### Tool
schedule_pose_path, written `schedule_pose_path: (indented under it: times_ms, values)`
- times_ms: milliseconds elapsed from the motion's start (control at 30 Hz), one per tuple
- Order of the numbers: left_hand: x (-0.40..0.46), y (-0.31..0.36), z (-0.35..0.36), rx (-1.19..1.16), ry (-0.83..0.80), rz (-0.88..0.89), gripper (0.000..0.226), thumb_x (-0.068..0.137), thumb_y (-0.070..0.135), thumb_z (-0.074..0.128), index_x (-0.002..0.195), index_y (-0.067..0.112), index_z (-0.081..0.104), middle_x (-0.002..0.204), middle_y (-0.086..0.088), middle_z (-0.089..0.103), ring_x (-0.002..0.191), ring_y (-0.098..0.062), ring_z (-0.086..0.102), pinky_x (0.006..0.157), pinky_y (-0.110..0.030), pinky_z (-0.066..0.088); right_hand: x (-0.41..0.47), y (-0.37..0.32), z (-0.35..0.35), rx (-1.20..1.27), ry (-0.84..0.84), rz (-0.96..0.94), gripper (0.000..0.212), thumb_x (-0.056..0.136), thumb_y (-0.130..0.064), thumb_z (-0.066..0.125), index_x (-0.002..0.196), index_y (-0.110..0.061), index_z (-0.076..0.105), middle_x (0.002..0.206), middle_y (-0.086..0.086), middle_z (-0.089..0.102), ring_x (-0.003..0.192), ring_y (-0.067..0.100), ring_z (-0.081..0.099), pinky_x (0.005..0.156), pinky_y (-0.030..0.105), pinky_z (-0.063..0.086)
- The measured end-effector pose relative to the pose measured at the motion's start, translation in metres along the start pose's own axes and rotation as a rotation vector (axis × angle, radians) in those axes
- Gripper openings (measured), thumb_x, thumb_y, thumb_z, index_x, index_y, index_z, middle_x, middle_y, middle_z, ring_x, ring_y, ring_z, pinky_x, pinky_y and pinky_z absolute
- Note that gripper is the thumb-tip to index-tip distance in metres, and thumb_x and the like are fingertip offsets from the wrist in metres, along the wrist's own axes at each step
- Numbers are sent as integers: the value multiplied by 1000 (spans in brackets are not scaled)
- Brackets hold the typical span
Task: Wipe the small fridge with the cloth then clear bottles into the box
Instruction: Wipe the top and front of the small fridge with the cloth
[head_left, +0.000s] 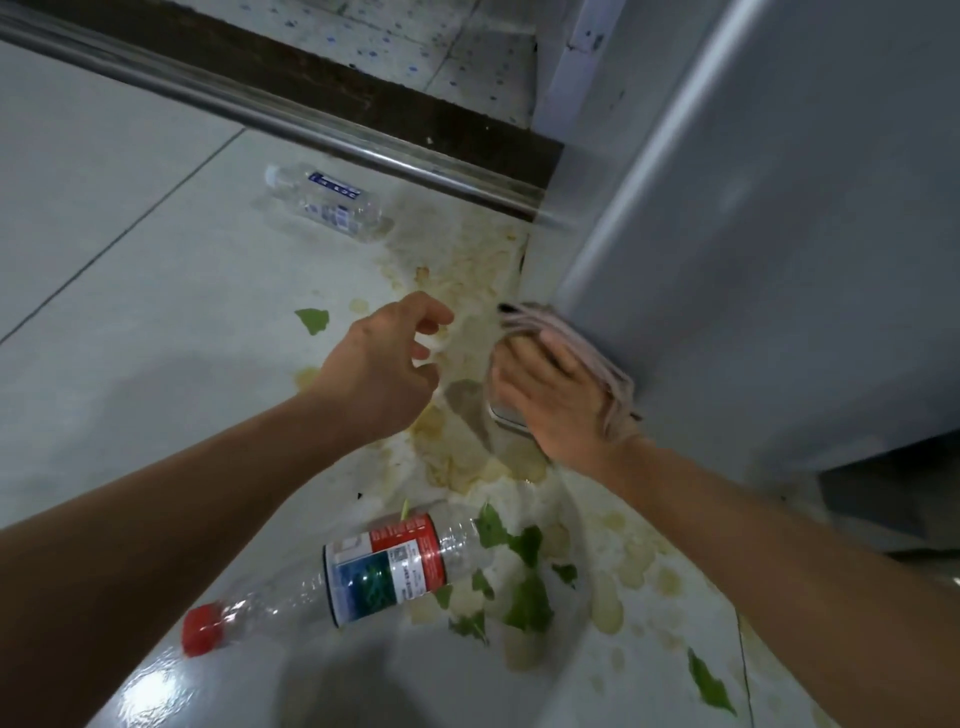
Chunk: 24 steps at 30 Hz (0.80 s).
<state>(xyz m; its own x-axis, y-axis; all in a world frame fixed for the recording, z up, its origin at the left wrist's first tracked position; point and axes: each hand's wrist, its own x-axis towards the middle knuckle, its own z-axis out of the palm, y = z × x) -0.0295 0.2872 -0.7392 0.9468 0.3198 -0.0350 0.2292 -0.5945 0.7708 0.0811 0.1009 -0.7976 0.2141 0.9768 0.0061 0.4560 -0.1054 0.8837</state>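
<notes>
While my right hand (558, 400) pressed the folded pale pink cloth (566, 343) flat against the low corner of the small grey metal fridge (753, 249), just above the floor, I judged the wiping step to be in hand and the bottles not yet touched. The cloth looked thin and soft, bunched in layers under my spread fingers, one edge poking out past the fridge's corner; it lay between my palm and the fridge side, with something flat and pale beneath my hand that I could not make out. My left hand (384, 358) hung apart from it over the floor, fingers loosely curled and holding nothing. The risk, as I saw it, was the mess below: yellowish spill stains (467, 270) spread over the glossy white tiled floor (130, 234) right at the fridge's foot, so a dragging cloth could pick them up and smear them onto the metal. Near my left forearm lay a clear plastic bottle with a red cap and a red, white and green label (384, 569), on its side among torn green leaf scraps (524, 592); it could roll if nudged. A second clear plastic bottle with a blue label (324, 200) lay farther off beside the metal floor rail (291, 119). No box was in sight.
</notes>
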Motion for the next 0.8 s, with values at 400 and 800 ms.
schedule_pose_path:
  times_ms: [400, 800]
  values:
    - [1, 31, 32, 47, -25, 80, 50, 84, 10, 61, 129, 19, 42, 116, 0, 56, 96, -16, 58, 81, -28, 48, -101, 74, 4, 186, 172, 202, 62, 94, -11, 37, 151, -26, 18, 158, -14, 3, 140, 12, 21, 114, 34, 3]
    - [15, 55, 75, 52, 91, -35, 21, 89, 27, 56, 101, 24, 40, 98, 3, 57, 86, -22, 57, 72, -31, 40, -160, 24, 55, 5, 52, 136, 62, 82, -9, 55, 134, -41, 48, 140, -17, 45, 139, 14, 25, 114, 42, 8]
